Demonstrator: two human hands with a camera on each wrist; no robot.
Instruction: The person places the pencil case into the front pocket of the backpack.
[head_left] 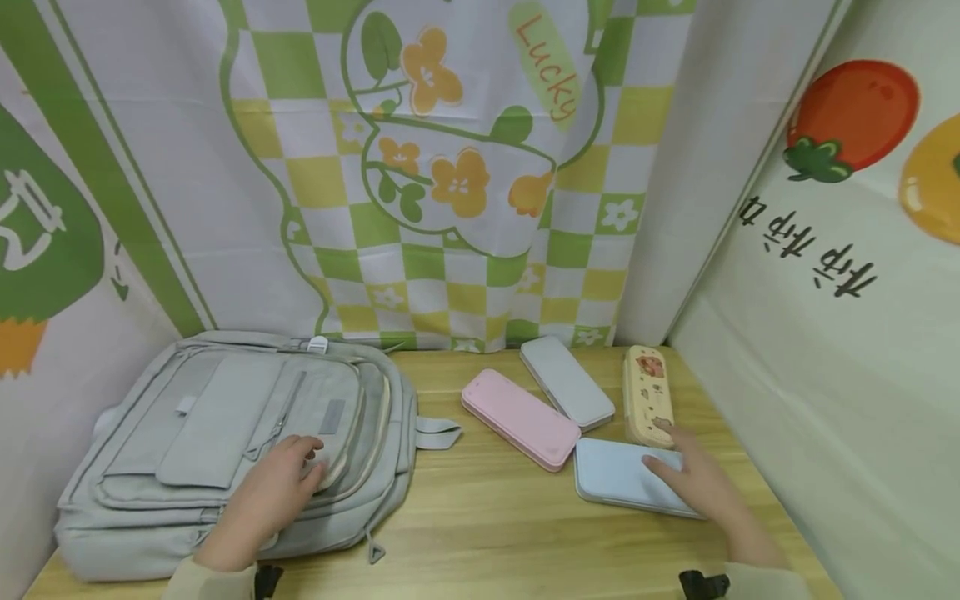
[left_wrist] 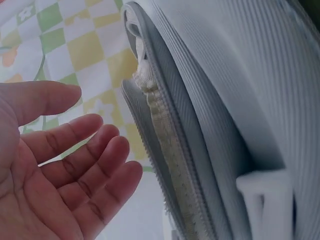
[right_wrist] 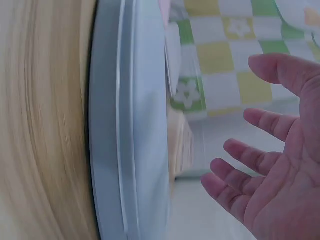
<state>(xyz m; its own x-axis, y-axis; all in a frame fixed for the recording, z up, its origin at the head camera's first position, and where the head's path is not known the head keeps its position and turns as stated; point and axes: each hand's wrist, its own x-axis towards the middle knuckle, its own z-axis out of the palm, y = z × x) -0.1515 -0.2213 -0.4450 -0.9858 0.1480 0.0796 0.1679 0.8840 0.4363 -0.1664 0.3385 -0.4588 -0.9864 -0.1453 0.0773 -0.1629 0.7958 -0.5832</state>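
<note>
A grey backpack (head_left: 202, 433) lies on its back at the left of the wooden table. Over its front pocket hovers my left hand (head_left: 273, 487), fingers loosely bent and holding nothing. In the left wrist view an unzipped zipper edge (left_wrist: 175, 165) of the backpack runs beside the fingertips. My right hand (head_left: 697, 475) is spread above the right end of a light blue pencil case (head_left: 622, 475); in the right wrist view its palm is bare and its fingers stand apart from the case. Beyond lies a cream pencil case (head_left: 648, 392) with cartoon prints, partly overlapped by the right fingertips.
A pink pencil case (head_left: 521, 419) and a pale grey-white one (head_left: 567, 382) lie near the middle back. A grey strap loop (head_left: 438, 432) sticks out from the backpack. A checkered cloth (head_left: 465, 283) hangs behind the table (head_left: 480, 533), with printed side walls left and right.
</note>
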